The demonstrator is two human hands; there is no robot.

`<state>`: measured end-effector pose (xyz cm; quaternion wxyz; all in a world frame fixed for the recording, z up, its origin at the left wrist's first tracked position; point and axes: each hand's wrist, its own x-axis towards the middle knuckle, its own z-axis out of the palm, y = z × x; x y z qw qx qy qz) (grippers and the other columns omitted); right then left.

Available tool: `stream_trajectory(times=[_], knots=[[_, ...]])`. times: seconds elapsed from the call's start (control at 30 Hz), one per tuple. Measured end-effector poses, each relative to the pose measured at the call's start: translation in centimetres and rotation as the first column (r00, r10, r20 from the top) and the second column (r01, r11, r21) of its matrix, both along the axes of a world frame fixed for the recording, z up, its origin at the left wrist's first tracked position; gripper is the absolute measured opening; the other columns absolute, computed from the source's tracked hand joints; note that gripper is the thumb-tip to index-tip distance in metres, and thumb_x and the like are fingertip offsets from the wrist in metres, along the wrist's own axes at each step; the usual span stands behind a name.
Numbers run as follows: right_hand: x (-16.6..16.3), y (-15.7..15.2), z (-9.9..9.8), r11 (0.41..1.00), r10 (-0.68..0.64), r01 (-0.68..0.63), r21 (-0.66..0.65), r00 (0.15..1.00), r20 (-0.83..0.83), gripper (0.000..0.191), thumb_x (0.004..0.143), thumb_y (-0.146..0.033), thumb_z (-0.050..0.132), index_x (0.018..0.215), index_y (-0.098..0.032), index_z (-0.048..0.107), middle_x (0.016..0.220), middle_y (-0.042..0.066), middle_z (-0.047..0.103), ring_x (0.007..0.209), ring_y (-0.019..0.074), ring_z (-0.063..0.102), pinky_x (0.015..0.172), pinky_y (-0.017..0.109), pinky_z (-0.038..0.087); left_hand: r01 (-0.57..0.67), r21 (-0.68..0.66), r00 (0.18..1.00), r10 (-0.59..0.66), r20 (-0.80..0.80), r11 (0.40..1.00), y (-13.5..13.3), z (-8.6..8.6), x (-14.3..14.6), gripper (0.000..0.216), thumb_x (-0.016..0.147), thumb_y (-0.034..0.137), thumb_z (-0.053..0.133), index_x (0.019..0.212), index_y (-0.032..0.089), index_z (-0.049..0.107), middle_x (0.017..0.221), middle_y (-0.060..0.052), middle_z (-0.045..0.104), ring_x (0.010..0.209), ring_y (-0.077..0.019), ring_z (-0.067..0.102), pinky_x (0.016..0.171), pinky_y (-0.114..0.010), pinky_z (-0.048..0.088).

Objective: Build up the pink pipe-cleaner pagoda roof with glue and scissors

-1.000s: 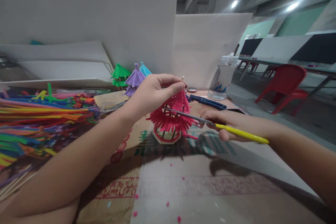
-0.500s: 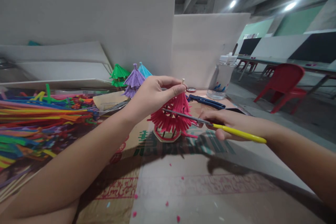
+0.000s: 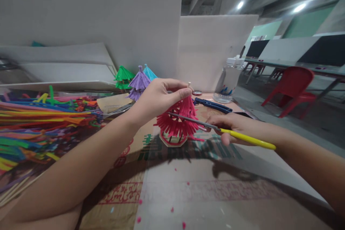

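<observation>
In the middle of the table stands a red pipe-cleaner pavilion [image 3: 178, 124] with a tiered fringed roof and an octagonal base [image 3: 173, 141]. My left hand [image 3: 169, 95] pinches its peak, just below a pale stick end [image 3: 189, 84]. My right hand [image 3: 225, 125] grips yellow-handled scissors [image 3: 245, 138], whose grey blades reach left across the roof between its tiers. A loose red strip [image 3: 196, 139] lies against the base's right side. The underside of the roof and part of my right fingers are hidden.
Colourful pipe cleaners [image 3: 48, 122] heap up at left. Green [image 3: 124, 77], purple [image 3: 138, 82] and blue [image 3: 148, 72] pavilions stand behind. A dark blue-handled tool [image 3: 212, 105] and a clear bottle [image 3: 229, 79] are back right. Red scraps [image 3: 172, 209] dot the table before white boards [image 3: 88, 14].
The whole view has shifted slightly. Both hands, the scissors and the red pavilion keep nearly the same positions relative to one another.
</observation>
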<state>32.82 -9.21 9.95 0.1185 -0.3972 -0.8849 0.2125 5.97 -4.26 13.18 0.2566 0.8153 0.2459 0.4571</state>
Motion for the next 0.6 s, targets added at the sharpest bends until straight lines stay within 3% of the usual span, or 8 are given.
stream_trajectory(times=[0.2,0.3,0.43,0.53,0.6], knots=[[-0.5,-0.7,0.7,0.987,-0.123,0.123,-0.099,0.992,0.001,0.036,0.079,-0.055,0.069,0.095,-0.023,0.069,0.09,0.001,0.067,0.081,0.0218,0.057,0.069,0.028,0.04,0.015,-0.023,1.0,-0.015,-0.004,1.0,0.6,-0.1,-0.2,0.029,0.085,0.042,0.069,0.096,0.016,0.079,0.101,-0.008,0.078,0.094,-0.0202,0.071,0.081,-0.026,0.055],[-1.2,-1.6,1.5,0.982,-0.082,0.086,-0.166,0.996,0.031,0.023,0.081,-0.039,0.067,0.096,-0.022,0.066,0.082,-0.001,0.067,0.076,0.0186,0.057,0.066,0.026,0.04,0.003,-0.048,1.0,-0.003,-0.002,0.999,1.2,-0.2,-0.5,0.032,0.086,0.044,0.068,0.098,0.016,0.079,0.102,-0.008,0.078,0.094,-0.0209,0.071,0.08,-0.027,0.054],[-2.7,-2.9,2.1,0.983,-0.014,0.035,-0.181,0.993,0.114,0.023,0.082,-0.027,0.064,0.104,-0.022,0.064,0.075,-0.002,0.066,0.073,0.0166,0.056,0.063,0.024,0.036,-0.004,-0.06,1.0,0.005,0.013,0.998,2.2,-0.3,-0.9,0.036,0.086,0.046,0.067,0.102,0.015,0.077,0.105,-0.01,0.077,0.095,-0.0207,0.07,0.085,-0.029,0.053],[-3.8,-3.3,1.3,0.988,0.04,-0.012,-0.157,0.983,0.176,0.009,0.085,-0.026,0.062,0.094,-0.023,0.064,0.077,-0.001,0.067,0.075,0.0175,0.058,0.061,0.024,0.033,-0.018,-0.047,1.0,0.019,0.02,0.999,3.0,-0.5,-1.2,0.038,0.086,0.048,0.067,0.101,0.014,0.077,0.106,-0.011,0.077,0.098,-0.0209,0.069,0.089,-0.03,0.052],[-4.2,-3.1,0.2,0.994,0.053,-0.034,-0.104,0.98,0.19,0.011,0.083,-0.032,0.068,0.087,-0.023,0.063,0.082,0.0,0.069,0.077,0.0184,0.058,0.059,0.024,0.032,-0.02,-0.037,1.0,0.021,0.02,0.999,3.5,-0.6,-1.3,0.039,0.085,0.05,0.067,0.101,0.015,0.077,0.106,-0.011,0.076,0.1,-0.0211,0.069,0.091,-0.03,0.051]])
